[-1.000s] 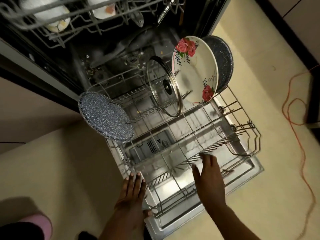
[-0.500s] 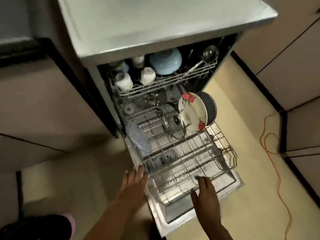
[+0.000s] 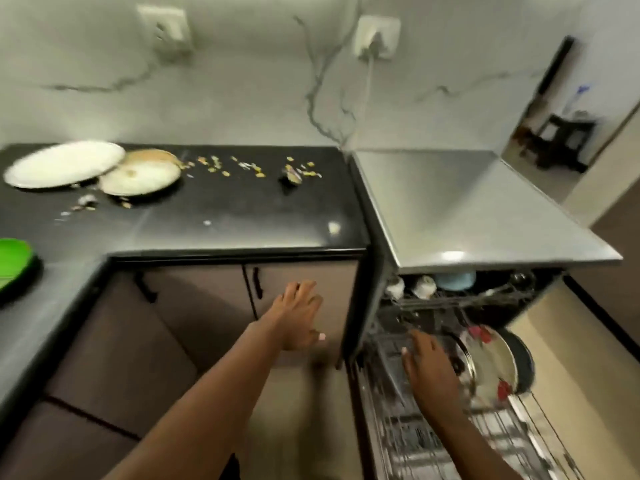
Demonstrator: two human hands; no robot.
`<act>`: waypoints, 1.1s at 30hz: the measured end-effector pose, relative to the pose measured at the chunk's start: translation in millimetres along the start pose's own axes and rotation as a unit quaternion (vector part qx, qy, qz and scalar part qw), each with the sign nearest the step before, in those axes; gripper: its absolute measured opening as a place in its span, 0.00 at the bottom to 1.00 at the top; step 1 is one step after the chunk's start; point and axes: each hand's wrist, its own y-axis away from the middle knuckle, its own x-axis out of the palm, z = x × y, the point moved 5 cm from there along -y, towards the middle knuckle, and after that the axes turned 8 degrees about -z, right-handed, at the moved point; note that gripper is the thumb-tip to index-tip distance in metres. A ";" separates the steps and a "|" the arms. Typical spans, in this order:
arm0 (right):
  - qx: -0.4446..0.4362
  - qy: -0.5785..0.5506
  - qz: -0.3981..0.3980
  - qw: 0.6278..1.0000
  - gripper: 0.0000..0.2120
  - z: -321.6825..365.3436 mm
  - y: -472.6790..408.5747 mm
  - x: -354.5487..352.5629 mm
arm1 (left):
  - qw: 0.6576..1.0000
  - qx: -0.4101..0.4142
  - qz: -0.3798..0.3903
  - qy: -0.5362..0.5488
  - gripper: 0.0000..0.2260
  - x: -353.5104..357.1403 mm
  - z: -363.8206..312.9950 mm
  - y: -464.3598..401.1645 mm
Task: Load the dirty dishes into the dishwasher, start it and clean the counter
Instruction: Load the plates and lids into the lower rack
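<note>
The dishwasher (image 3: 485, 216) stands open at the right, its lower rack (image 3: 502, 441) pulled out. A floral plate (image 3: 493, 365), a glass lid and a dark pan stand in that rack. Cups and a blue bowl (image 3: 453, 280) sit in the upper rack. My left hand (image 3: 298, 317) hangs open in front of the cabinet doors, holding nothing. My right hand (image 3: 429, 365) is open above the lower rack, holding nothing. On the black counter (image 3: 225, 216) lie a large white plate (image 3: 65, 162), two smaller dirty plates (image 3: 138, 178) and scattered food crumbs (image 3: 256, 169).
A green dish (image 3: 14, 261) sits at the counter's left edge. Brown cabinet doors (image 3: 201, 299) are below the counter. Two wall sockets are on the marble backsplash, one with a cable plugged in. A doorway opens at the far right.
The view has swung up from the lower rack to the counter. Both hands have lifted off the rack's front edge; the left one has moved left before the cabinets.
</note>
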 end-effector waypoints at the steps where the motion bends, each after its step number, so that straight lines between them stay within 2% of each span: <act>1: -0.021 -0.003 0.004 1.000 0.15 19.1 -4.3 7.6 | 1.000 -0.019 -0.008 0.004 0.33 -7.7 19.5 15.1; 9: -0.162 -0.043 0.049 0.985 0.12 151.9 -25.6 51.2 | 0.972 -0.231 -0.041 0.022 0.31 -44.7 165.0 126.3; 16: -0.255 -0.072 0.079 0.961 0.12 242.9 -66.9 90.1 | 0.931 -0.350 -0.102 0.023 0.29 -57.2 250.4 166.9; 20: -0.285 -0.089 0.088 0.950 0.11 287.8 -95.3 129.2 | 0.918 -0.369 -0.138 0.036 0.28 -56.9 287.5 167.1; 25: -0.317 -0.119 0.113 0.934 0.11 348.0 -137.3 186.2 | 0.898 -0.420 -0.127 0.033 0.30 -53.4 353.4 141.8; 28: -0.339 -0.148 0.126 0.920 0.12 385.1 -170.6 221.6 | 0.882 -0.446 -0.147 0.031 0.28 -60.0 403.0 114.5; 33: -0.360 -0.170 0.156 0.904 0.12 431.3 -215.4 273.4 | 0.861 -0.496 -0.101 0.041 0.33 -62.7 468.6 73.4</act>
